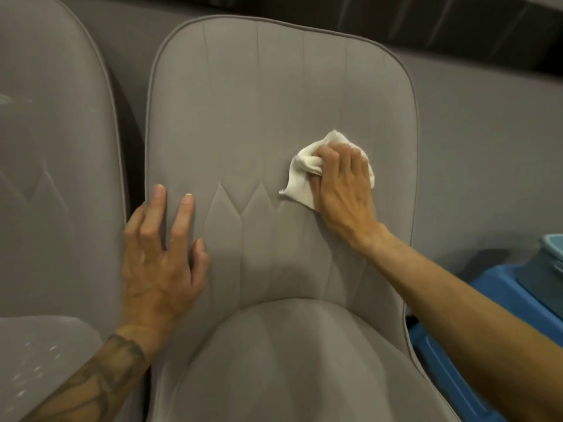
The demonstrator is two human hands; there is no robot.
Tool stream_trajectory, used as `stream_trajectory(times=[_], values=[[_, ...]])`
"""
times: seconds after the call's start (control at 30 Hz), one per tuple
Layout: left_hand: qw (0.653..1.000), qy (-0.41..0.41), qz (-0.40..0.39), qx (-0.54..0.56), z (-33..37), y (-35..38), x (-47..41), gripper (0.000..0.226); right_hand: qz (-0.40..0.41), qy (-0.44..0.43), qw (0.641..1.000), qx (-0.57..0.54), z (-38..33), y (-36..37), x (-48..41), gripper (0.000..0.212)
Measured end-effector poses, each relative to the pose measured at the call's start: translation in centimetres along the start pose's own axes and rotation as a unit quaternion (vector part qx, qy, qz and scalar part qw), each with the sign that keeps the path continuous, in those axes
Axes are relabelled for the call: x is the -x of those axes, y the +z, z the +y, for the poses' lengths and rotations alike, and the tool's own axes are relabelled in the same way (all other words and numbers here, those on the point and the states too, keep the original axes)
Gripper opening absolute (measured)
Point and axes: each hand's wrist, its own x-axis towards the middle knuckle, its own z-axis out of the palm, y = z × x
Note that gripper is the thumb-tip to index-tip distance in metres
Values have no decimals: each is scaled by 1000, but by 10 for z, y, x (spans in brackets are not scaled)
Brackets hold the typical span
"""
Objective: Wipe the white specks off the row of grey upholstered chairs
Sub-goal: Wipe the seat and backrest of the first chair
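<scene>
Far left: a grey chair [54, 147], cut off by the frame, zigzag stitching faint on its backrest. Carries white specks [33, 367] on its seat, scattered toward the seat's front left corner and blurred. Well apart from both hands.

Next: a tattooed forearm [100, 382], reaching from the bottom left corner up to the left hand [161, 263]. Lies flat against the left edge of the middle chair [259, 102], low on the backrest, just above the seat. Fingers straight and spread wide, holding nothing. Outer fingers over the piped edge, thumb toward the backrest's centre.

Between the hands: vertical stitched panels and a row of zigzag points across the backrest.

Right of centre: a white cloth [301, 178], crumpled, pressed against the backrest nearer its right edge, about mid-height, just above and right of the zigzag. Gripped by the right hand [344, 184], fingers curled over the bunched fabric. Sticks out past the knuckles on the left and beyond the fingertips. Sits higher on the backrest than the left hand and well apart from it.

Far right: a blue container [502, 293] beside the chair's lower right edge, with a pale blue tub [551, 251] above it, cut by the frame. Behind everything, a grey wall [472, 117].
</scene>
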Motion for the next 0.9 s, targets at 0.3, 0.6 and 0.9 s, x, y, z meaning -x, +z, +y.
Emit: stream_trajectory(times=[0.3,0.6,0.9], values=[[1000,-1,-5,-1,0,1,1,61,153,147,976,42,23,7,-91,24],[1000,-4,-12,3,0,1,0,59,94,74,992,42,25,-4,-102,27],[1000,-4,-12,3,1,-2,0,59,-10,41,999,0,-9,-5,-14,25]])
